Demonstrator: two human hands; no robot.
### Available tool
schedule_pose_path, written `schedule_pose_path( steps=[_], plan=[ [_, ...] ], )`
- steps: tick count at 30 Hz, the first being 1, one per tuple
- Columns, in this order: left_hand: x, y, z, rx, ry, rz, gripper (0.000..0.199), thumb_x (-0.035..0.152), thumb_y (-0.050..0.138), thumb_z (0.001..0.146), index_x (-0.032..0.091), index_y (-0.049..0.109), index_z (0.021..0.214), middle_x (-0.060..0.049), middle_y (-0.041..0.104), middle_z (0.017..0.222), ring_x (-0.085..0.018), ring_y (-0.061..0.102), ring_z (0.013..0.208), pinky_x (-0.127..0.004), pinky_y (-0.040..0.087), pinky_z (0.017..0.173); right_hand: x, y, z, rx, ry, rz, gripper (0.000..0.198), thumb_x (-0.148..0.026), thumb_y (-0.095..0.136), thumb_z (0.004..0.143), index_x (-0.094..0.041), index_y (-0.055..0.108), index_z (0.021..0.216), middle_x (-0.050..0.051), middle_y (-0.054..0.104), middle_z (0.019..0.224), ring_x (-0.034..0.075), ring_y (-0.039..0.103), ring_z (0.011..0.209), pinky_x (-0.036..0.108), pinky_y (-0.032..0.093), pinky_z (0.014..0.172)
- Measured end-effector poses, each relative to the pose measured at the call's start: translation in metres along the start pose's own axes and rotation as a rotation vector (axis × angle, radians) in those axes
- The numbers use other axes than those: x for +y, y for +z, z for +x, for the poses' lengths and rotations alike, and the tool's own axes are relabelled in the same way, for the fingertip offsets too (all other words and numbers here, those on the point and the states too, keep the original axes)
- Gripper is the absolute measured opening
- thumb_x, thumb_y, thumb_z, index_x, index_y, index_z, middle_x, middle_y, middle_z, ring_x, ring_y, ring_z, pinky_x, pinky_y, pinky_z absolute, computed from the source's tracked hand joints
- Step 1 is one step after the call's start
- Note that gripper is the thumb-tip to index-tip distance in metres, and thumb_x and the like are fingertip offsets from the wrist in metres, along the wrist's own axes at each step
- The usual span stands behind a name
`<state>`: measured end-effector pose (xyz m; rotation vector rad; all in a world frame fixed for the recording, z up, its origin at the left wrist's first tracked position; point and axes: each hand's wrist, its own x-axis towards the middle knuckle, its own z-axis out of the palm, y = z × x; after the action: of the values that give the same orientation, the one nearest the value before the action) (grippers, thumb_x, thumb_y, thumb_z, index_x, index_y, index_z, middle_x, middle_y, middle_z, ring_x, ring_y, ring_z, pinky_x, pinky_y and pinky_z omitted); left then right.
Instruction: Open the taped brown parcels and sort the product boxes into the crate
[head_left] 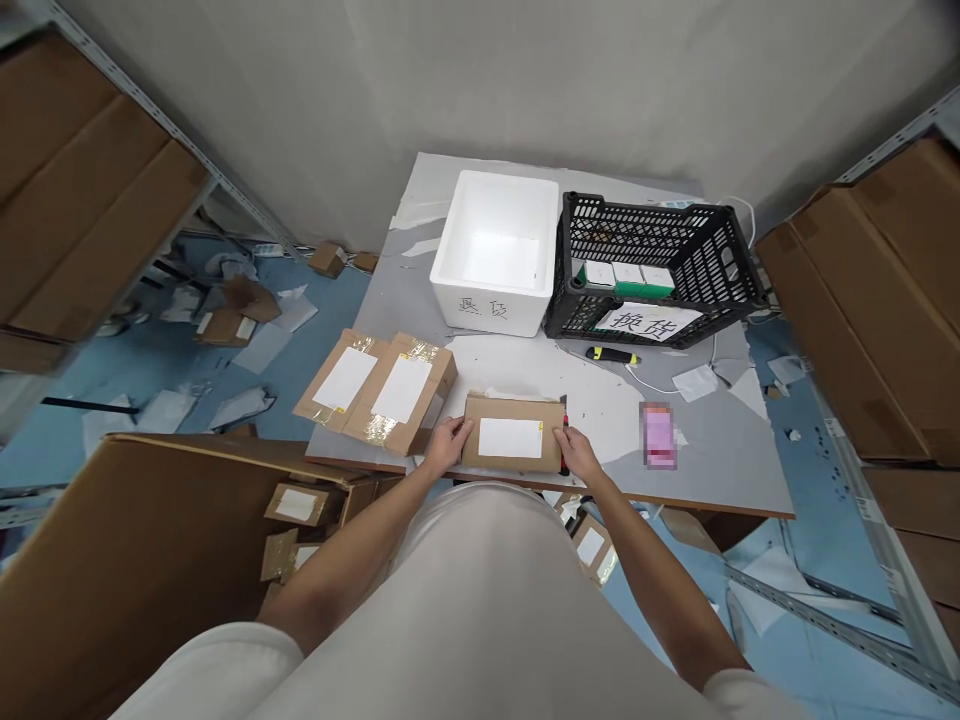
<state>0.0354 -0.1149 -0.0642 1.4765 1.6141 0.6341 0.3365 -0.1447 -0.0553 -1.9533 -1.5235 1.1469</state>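
A flat cardboard box (510, 412) with a white label lies at the table's front edge, between my hands. My left hand (448, 444) grips its left end, thumb on top. At the right end, my right hand (577, 452) is closed on the box's edge. A red and black tool, probably a box cutter (565, 412), stands out beside that edge, partly covered by my right fingers; whether they also hold it I cannot make out. Left of my left hand sit two taped, labelled cardboard boxes (402, 390) (344, 377), side by side.
A white foam box (491, 308) stands at the back of the table (480, 355). Beside it, a black plastic crate (660, 215) holds several small white-green boxes (628, 278). A yellow-black cutter (613, 355) and a pink pixelated item (659, 435) lie rightward. A large carton (150, 560) stands lower left.
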Motion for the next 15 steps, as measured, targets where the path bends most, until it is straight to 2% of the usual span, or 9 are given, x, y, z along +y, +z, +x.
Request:
schedule_pose_path(
  steps=[3, 9, 11, 15],
  plan=[
    [-0.001, 0.002, 0.007, 0.016, -0.026, 0.038, 0.041, 0.047, 0.047, 0.086, 0.014, 0.071, 0.076, -0.003, 0.055, 0.067, -0.018, 0.056, 0.070, -0.032, 0.047, 0.074, -0.004, 0.009, 0.010, 0.012, 0.042, -0.029, 0.048, -0.055, 0.035, 0.087, -0.018, 0.061, 0.071, 0.010, 0.066, 0.083, 0.023, 0.061, 0.083, 0.035, 0.046, 0.081],
    [-0.009, 0.006, 0.011, 0.001, -0.052, 0.026, 0.041, 0.046, 0.046, 0.086, 0.015, 0.071, 0.080, -0.004, 0.059, 0.070, -0.020, 0.058, 0.074, -0.034, 0.047, 0.078, -0.001, 0.015, 0.010, 0.034, 0.077, 0.001, 0.056, -0.060, 0.032, 0.086, -0.017, 0.068, 0.086, 0.012, 0.069, 0.094, 0.025, 0.063, 0.090, 0.035, 0.048, 0.081],
    [-0.013, 0.006, 0.006, -0.004, -0.056, -0.005, 0.040, 0.044, 0.044, 0.087, 0.015, 0.071, 0.086, -0.006, 0.064, 0.078, -0.021, 0.060, 0.081, -0.036, 0.047, 0.082, 0.001, 0.014, 0.005, 0.039, 0.078, 0.027, 0.057, -0.058, 0.029, 0.088, -0.017, 0.069, 0.094, 0.012, 0.070, 0.101, 0.025, 0.063, 0.094, 0.036, 0.048, 0.083],
    [-0.028, 0.006, -0.012, -0.015, -0.063, -0.096, 0.041, 0.026, 0.044, 0.084, 0.013, 0.062, 0.118, -0.010, 0.067, 0.109, -0.020, 0.061, 0.101, -0.036, 0.046, 0.093, 0.014, 0.015, -0.012, 0.065, 0.034, 0.084, 0.048, -0.040, 0.031, 0.089, -0.016, 0.062, 0.117, 0.011, 0.066, 0.116, 0.023, 0.061, 0.107, 0.038, 0.047, 0.093]
  ],
)
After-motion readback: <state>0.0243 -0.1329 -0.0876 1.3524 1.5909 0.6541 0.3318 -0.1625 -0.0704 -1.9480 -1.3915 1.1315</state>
